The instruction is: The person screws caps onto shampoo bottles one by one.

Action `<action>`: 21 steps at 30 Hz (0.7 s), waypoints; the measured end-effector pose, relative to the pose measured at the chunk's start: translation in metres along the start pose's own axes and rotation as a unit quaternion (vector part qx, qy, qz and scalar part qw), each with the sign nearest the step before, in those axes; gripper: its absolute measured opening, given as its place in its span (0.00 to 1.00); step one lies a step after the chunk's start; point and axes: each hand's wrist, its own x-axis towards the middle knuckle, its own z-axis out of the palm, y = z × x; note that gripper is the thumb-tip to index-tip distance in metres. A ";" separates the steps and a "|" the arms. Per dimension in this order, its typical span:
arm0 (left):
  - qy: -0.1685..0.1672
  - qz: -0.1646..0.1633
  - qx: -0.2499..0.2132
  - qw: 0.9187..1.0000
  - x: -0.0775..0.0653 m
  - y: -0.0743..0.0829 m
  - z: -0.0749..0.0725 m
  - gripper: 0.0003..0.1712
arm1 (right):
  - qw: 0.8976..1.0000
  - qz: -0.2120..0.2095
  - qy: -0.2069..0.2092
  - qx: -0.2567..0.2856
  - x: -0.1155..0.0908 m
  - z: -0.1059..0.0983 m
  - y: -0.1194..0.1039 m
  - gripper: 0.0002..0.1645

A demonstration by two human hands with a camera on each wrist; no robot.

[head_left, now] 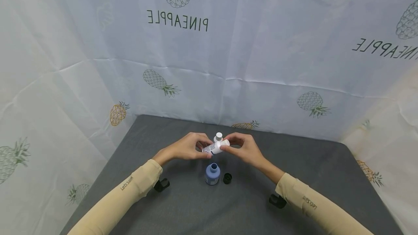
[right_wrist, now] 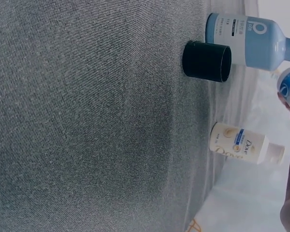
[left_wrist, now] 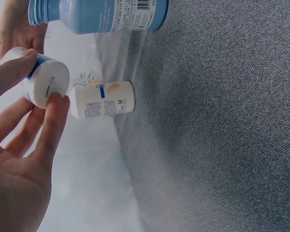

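Observation:
A small white bottle with a blue band (head_left: 214, 148) is held tilted above the table, its base turned to the left. My left hand (head_left: 192, 145) grips it near the base, thumb on one side and fingertips on the other, as the left wrist view shows. At the other end, my right hand (head_left: 243, 148) pinches it by the cap end. Behind it a second small white bottle (right_wrist: 239, 144), lettered Dove, stands upright with its cap on. Nearer to me stands an uncapped blue bottle (head_left: 212, 177). A black cap (head_left: 227, 178) lies right of that bottle.
The grey cloth-covered table (head_left: 183, 206) reaches back to a white pineapple-print curtain (head_left: 209, 97). Curtain also hangs at both sides. Black straps (head_left: 161, 185) show at both wrists, below the beige sleeves (head_left: 121, 195).

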 end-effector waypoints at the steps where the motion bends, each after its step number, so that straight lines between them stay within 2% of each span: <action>1: 0.000 0.001 0.000 1.000 0.000 0.000 0.000 0.24 | 1.000 0.002 0.004 -0.004 0.000 0.000 0.000 0.15; 12: 0.003 0.002 0.000 1.000 0.004 0.000 0.000 0.25 | 0.999 0.010 0.038 -0.028 0.001 0.003 0.001 0.10; 21: 0.003 0.000 0.002 1.000 0.005 -0.001 0.001 0.24 | 0.998 0.021 0.045 -0.034 0.001 0.004 0.001 0.10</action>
